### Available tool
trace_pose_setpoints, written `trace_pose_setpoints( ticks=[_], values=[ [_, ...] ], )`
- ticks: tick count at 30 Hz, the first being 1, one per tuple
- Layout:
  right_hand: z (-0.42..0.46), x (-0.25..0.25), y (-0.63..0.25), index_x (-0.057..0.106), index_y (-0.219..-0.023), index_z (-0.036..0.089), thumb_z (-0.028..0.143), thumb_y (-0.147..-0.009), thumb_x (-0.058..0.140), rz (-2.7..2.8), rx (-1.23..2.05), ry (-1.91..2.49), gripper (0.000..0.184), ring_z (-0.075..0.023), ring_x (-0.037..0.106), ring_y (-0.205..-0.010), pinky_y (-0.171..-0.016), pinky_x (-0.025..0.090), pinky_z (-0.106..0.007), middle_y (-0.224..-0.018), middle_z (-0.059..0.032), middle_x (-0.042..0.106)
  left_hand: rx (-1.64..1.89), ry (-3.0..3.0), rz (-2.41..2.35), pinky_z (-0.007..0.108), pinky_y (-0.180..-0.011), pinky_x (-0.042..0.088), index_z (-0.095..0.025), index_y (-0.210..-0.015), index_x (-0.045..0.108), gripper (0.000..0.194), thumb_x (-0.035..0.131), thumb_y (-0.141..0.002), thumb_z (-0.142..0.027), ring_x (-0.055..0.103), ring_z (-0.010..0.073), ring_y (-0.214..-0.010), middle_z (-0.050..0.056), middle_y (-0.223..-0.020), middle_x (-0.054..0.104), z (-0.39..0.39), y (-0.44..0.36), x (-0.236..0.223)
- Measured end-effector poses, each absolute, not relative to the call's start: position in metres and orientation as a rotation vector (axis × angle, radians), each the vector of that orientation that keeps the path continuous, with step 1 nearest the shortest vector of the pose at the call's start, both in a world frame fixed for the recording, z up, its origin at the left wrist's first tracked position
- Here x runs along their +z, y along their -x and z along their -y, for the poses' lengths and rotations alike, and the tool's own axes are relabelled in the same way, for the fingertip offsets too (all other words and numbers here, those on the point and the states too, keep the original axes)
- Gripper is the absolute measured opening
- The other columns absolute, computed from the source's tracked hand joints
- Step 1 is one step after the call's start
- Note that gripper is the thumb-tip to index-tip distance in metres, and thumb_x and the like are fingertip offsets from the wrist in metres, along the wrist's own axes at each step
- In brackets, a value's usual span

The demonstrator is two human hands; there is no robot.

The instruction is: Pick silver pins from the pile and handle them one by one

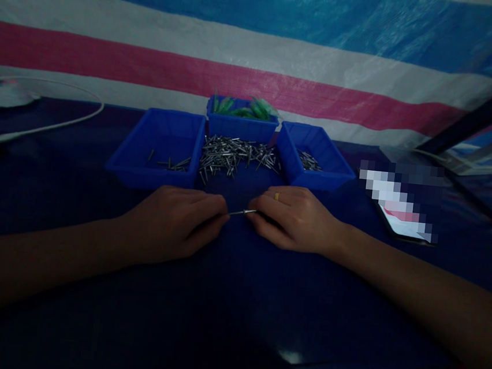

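Observation:
Between my two hands a thin silvery metal pin (242, 212), thicker toward its right end, lies almost level. My left hand (186, 219) pinches the left end between thumb and fingers. The right end is gripped by my right hand (292, 218), which wears a gold-coloured ring. Just beyond the hands, a loose pile of similar metal pins (226, 156) rests on the dark blue table (235, 299). Fingers hide both ends of the held pin.
A blue bin (122, 158) with a few pins stands left of the pile, another blue bin (338, 173) with pins right. Behind, a third bin (242, 129) holds green items in clear plastic. A phone (400, 211) lies at right; a white cable (60, 123) curves at left.

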State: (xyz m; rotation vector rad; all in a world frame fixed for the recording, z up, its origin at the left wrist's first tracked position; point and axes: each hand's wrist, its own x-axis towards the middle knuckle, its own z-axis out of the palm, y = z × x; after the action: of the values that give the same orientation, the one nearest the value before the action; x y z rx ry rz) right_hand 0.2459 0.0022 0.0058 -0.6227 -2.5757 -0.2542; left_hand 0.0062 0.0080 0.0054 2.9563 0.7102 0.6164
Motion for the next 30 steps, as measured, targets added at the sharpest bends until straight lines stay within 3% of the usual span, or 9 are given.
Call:
trace_pose_setpoints(
  ticks=[16, 24, 30],
  values=[
    [0.0022, 0.0103, -0.2448, 0.062, -0.087, 0.014, 0.020, -0.099, 0.044, 2.447, -0.432, 0.430, 0.022, -0.0108, 0.049, -0.053, -0.053, 0.038, -0.025, -0.059, 0.0014, 0.057, 0.565, -2.945, -0.645, 0.023, -0.057, 0.042, -0.017, -0.083, 0.057, 0.029, 0.037, -0.101, -0.026, 0.061, 0.0112, -0.062, -0.001, -0.070, 0.063, -0.0095, -0.0082, 0.0037],
    [-0.0013, 0.0081, -0.2442, 0.061, -0.081, 0.014, 0.021, -0.102, 0.037, 2.572, -0.403, 0.451, 0.033, -0.0108, 0.050, -0.056, -0.056, 0.040, -0.023, -0.061, 0.0002, 0.059, 0.968, -2.928, -0.611, 0.020, -0.057, 0.043, -0.019, -0.092, 0.060, 0.016, 0.045, -0.098, -0.023, 0.060, 0.0085, -0.064, -0.002, -0.074, 0.065, -0.0072, -0.0035, 0.0029],
    [0.0002, 0.0063, -0.2423, 0.063, -0.083, 0.012, 0.022, -0.103, 0.038, 2.619, -0.338, 0.445, 0.033, -0.0119, 0.053, -0.059, -0.059, 0.042, -0.023, -0.066, -0.0022, 0.062, 0.991, -2.948, -0.557, 0.018, -0.069, 0.051, -0.021, -0.105, 0.064, 0.016, 0.050, -0.097, -0.024, 0.067, 0.0089, -0.075, 0.001, -0.088, 0.071, -0.0070, -0.0021, 0.0011]
  ],
)
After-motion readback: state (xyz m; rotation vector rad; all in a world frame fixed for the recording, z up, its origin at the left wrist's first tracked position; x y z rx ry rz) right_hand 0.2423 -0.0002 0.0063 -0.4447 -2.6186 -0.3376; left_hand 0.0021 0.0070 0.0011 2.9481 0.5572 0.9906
